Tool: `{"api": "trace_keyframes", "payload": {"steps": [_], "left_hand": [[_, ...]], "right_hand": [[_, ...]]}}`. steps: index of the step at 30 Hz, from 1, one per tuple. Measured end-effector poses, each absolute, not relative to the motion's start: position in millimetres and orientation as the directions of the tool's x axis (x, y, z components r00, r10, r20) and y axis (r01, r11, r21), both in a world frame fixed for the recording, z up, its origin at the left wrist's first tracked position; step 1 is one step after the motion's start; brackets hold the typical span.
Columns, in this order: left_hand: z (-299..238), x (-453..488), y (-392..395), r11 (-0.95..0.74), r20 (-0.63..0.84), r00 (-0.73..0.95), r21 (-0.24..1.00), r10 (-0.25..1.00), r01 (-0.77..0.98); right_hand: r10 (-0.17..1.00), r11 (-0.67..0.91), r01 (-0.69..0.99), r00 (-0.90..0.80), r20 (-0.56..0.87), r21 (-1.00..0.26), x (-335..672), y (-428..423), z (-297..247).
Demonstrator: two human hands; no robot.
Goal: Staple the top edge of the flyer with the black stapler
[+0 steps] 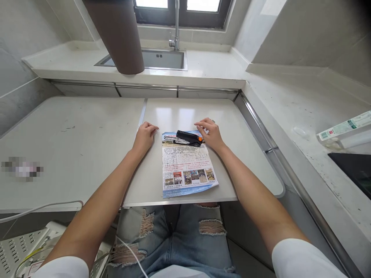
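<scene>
A black stapler [188, 138] with an orange tab lies across the top of a printed flyer [189, 162], its metal jaw towards the left. The flyer has blue borders, rows of text and a strip of small photos; its lower right corner curls up. My left hand [145, 136] rests on the table left of the flyer, fingers loosely bent, with nothing in it. To the right of the stapler's orange end, my right hand [211, 133] lies at the flyer's upper right edge, fingers apart and holding nothing. Neither hand grips the stapler.
The white folding table [95, 154] has a seam left of centre. Behind it stand a counter with a sink [165, 60], a faucet [176, 38] and a brown cylinder [121, 42]. A white cable [43, 208] crosses the front left edge; a green-white box [344, 125] lies right.
</scene>
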State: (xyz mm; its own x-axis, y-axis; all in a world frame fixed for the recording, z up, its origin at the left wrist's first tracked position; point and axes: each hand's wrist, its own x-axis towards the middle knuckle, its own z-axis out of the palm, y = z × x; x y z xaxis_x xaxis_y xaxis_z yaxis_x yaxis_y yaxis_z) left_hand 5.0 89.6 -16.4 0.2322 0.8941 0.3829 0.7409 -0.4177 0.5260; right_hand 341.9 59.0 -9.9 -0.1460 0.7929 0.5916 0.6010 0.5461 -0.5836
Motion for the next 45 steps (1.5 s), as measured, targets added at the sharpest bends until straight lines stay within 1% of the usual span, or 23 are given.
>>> {"api": "trace_keyframes", "payload": {"steps": [3, 6, 8, 12, 14, 17, 21, 24, 27, 31, 38, 41, 45], "left_hand": [[-12.7, 8.4, 86.5, -0.399, 0.368, 0.209, 0.577, 0.906, 0.713], [-7.1, 11.6, 82.5, -0.379, 0.368, 0.179, 0.596, 0.912, 0.708], [-3.1, 13.2, 79.2, -0.395, 0.385, 0.178, 0.614, 0.906, 0.683], [2.0, 15.6, 73.0, -0.408, 0.421, 0.146, 0.643, 0.895, 0.648], [2.8, 16.8, 71.1, -0.41, 0.436, 0.13, 0.644, 0.891, 0.646], [2.8, 20.2, 69.0, -0.431, 0.448, 0.135, 0.668, 0.884, 0.607], [2.4, 27.5, 64.5, -0.445, 0.43, 0.144, 0.766, 0.891, 0.464], [3.0, 31.7, 60.9, -0.436, 0.402, 0.169, 0.821, 0.9, 0.369], [4.7, 33.9, 58.1, -0.419, 0.371, 0.197, 0.838, 0.907, 0.349], [7.5, 37.6, 54.1, -0.43, 0.35, 0.275, 0.838, 0.896, 0.335], [5.5, 41.6, 51.3, -0.452, 0.294, 0.408, 0.81, 0.865, 0.375], [5.1, 41.7, 51.6, -0.457, 0.288, 0.421, 0.802, 0.86, 0.385], [6.5, 42.5, 50.9, -0.45, 0.291, 0.418, 0.82, 0.861, 0.355]], "right_hand": [[0.779, 0.574, 0.567, -0.156, 0.607, -0.59, 342.9, 59.0, -9.8], [0.775, 0.582, 0.542, -0.144, 0.616, -0.606, 344.7, 57.7, -7.4], [0.775, 0.603, 0.511, -0.196, 0.6, -0.612, 344.5, 56.6, -6.4], [0.747, 0.665, 0.426, -0.376, 0.548, -0.614, 341.7, 55.6, -8.4], [0.733, 0.677, 0.41, -0.444, 0.515, -0.611, 339.9, 55.6, -10.4], [0.722, 0.685, 0.41, -0.496, 0.483, -0.603, 337.6, 55.2, -12.2], [0.709, 0.691, 0.414, -0.547, 0.445, -0.593, 334.5, 53.7, -12.1], [0.715, 0.686, 0.453, -0.562, 0.416, -0.569, 331.6, 52.6, -12.1], [0.714, 0.694, 0.485, -0.555, 0.427, -0.532, 328.9, 51.4, -12.3], [0.667, 0.744, 0.473, -0.57, 0.481, -0.471, 326.8, 49.5, -11.6], [0.641, 0.767, 0.449, -0.575, 0.509, -0.458, 324.6, 46.9, -10.4], [0.636, 0.771, 0.444, -0.577, 0.513, -0.457, 324.5, 47.0, -10.9], [0.638, 0.769, 0.441, -0.573, 0.514, -0.462, 325.1, 47.2, -12.0]]}}
